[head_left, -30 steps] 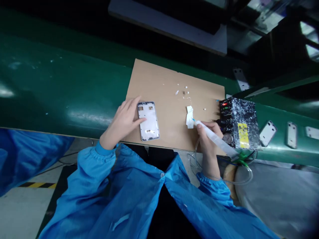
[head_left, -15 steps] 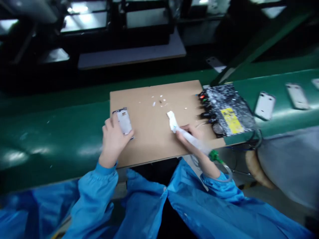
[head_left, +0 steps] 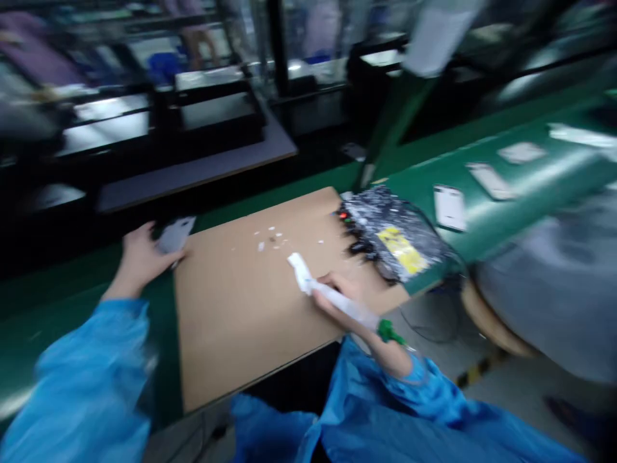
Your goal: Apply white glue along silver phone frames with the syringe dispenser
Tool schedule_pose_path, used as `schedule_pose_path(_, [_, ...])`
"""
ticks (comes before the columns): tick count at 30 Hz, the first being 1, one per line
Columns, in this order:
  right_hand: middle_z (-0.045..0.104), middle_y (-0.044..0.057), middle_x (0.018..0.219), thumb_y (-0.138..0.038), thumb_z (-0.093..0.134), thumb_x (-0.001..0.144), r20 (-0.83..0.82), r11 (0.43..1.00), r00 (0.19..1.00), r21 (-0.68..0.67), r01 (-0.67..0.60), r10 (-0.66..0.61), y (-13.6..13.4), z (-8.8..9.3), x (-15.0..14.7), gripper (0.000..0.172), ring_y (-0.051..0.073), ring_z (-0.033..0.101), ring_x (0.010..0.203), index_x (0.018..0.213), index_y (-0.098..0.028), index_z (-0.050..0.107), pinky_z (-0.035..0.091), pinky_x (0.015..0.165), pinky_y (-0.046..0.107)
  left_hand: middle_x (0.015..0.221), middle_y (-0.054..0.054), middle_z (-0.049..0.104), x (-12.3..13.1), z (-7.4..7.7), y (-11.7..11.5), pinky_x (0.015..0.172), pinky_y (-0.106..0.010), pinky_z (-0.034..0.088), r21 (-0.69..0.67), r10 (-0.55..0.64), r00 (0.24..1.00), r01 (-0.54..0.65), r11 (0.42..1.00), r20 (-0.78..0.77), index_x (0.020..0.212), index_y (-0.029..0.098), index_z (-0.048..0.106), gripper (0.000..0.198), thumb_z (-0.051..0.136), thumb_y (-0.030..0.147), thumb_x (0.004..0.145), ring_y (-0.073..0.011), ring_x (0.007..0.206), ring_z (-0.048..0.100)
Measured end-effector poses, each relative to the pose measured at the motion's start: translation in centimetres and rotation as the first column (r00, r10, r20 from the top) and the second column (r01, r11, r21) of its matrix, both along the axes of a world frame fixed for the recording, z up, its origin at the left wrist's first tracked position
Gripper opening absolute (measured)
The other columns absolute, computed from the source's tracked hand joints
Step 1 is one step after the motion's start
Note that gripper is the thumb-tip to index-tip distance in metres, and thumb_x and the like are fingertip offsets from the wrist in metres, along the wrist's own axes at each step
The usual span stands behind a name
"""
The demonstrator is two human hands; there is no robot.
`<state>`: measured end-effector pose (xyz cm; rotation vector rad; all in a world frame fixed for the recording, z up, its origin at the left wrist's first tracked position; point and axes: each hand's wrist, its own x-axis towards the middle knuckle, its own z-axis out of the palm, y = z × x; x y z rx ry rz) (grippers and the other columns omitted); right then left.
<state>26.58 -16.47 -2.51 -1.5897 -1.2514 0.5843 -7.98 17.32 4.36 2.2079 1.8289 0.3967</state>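
Note:
My left hand grips a phone part, a flat pale panel with a dark edge, between thumb and fingers. It is held beyond the left edge of the cardboard sheet, and motion blurs it. My right hand is closed around a glue syringe, a clear barrel with a green fitting at its back end. At the syringe's tip, a crumpled piece of white paper touches or lies under it on the cardboard.
White scraps lie scattered on the cardboard. To the right stands a speckled control box with knobs and a yellow label. Several phone parts rest on the green conveyor belt. A green post rises behind the box.
My left hand has lifted the phone part off the cardboard and carried it left over the green belt. The view has turned right. My right hand keeps hold of the syringe by the paper.

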Motion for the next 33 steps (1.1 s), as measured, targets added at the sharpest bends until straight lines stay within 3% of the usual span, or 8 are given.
schedule_pose_path(2, [0.083,0.006,0.081,-0.053,0.081,0.100,0.023,0.997,0.996,0.004,0.081,-0.081,-0.7,-0.2,0.5,0.031,0.018,0.072,0.062,0.098,-0.023,0.086,0.053,0.058,0.027,0.184,-0.034,0.043,1.8,0.6,1.2,0.136,-0.056,0.056,0.025,0.043,0.998,-0.044,0.999,0.040,0.171,0.000,0.047,0.103,0.090,0.033,0.084,-0.0425,0.163,0.060])
schedule_pose_path(4, [0.087,0.010,0.091,-0.062,0.087,0.097,0.068,0.988,0.986,-0.001,0.155,-0.155,-0.7,-0.5,1.3,0.040,0.022,0.076,0.069,0.101,-0.022,0.088,0.056,0.060,0.031,0.183,-0.026,0.048,1.8,-0.3,3.5,0.149,-0.050,0.038,0.088,0.118,0.993,-0.119,0.989,0.024,0.168,0.006,0.052,0.085,0.087,0.024,0.092,-0.0372,0.176,0.045])
schedule_pose_path(9, [0.086,0.011,0.093,-0.079,0.090,0.089,0.097,0.960,0.966,-0.127,0.249,-0.238,-0.5,-0.1,1.8,0.054,0.027,0.073,0.067,0.109,-0.029,0.090,0.052,0.057,0.041,0.182,-0.029,0.046,-3.4,-3.8,6.5,0.149,-0.052,0.030,0.217,0.333,0.940,-0.341,0.915,0.073,0.169,0.002,0.050,0.069,0.073,0.024,0.108,-0.0390,0.174,0.044])
schedule_pose_path(12, [0.084,0.012,0.091,-0.081,0.089,0.088,0.108,0.941,0.956,-0.177,0.289,-0.273,-1.0,0.9,1.1,0.055,0.032,0.073,0.068,0.112,-0.032,0.089,0.050,0.057,0.046,0.181,-0.031,0.046,-6.9,-4.5,5.4,0.148,-0.061,0.027,0.233,0.429,0.898,-0.440,0.867,0.099,0.167,0.003,0.050,0.066,0.069,0.028,0.109,-0.0441,0.173,0.044])
schedule_pose_path(16, [0.083,0.010,0.084,-0.073,0.093,0.089,0.092,0.932,0.945,-0.160,0.324,-0.313,-0.8,1.2,0.8,0.051,0.028,0.072,0.063,0.109,-0.027,0.089,0.049,0.054,0.042,0.176,-0.031,0.049,-11.2,-4.7,3.9,0.146,-0.056,0.032,0.233,0.473,0.870,-0.493,0.838,0.139,0.164,0.003,0.051,0.059,0.060,0.026,0.111,-0.0417,0.171,0.046])
schedule_pose_path(20, [0.083,0.010,0.081,-0.068,0.091,0.091,0.134,0.975,0.969,-0.049,0.215,-0.207,-0.2,1.2,0.9,0.047,0.023,0.071,0.061,0.099,-0.022,0.088,0.051,0.054,0.035,0.171,-0.031,0.051,-13.8,-5.7,2.4,0.144,-0.059,0.035,0.244,0.473,0.872,-0.490,0.837,0.128,0.159,0.001,0.055,0.060,0.066,0.028,0.107,-0.0446,0.166,0.049])
schedule_pose_path(27, [0.082,0.006,0.080,-0.055,0.084,0.095,0.119,0.991,0.986,-0.043,0.126,-0.120,0.2,1.2,0.3,0.035,0.016,0.069,0.064,0.095,-0.020,0.083,0.050,0.060,0.028,0.170,-0.023,0.054,-13.2,-6.9,-1.0,0.141,-0.071,0.036,0.256,0.416,0.893,-0.448,0.857,0.170,0.155,0.005,0.054,0.057,0.071,0.026,0.104,-0.0435,0.161,0.048])
schedule_pose_path(33, [0.074,0.003,0.072,-0.062,0.081,0.090,0.110,0.987,0.985,-0.083,0.140,-0.131,0.5,0.7,0.6,0.043,0.015,0.058,0.059,0.093,-0.020,0.078,0.043,0.058,0.028,0.167,-0.027,0.058,-10.9,-6.9,-4.8,0.136,-0.070,0.042,0.235,0.406,0.901,-0.431,0.871,0.150,0.154,0.004,0.058,0.058,0.069,0.033,0.105,-0.0476,0.159,0.052])
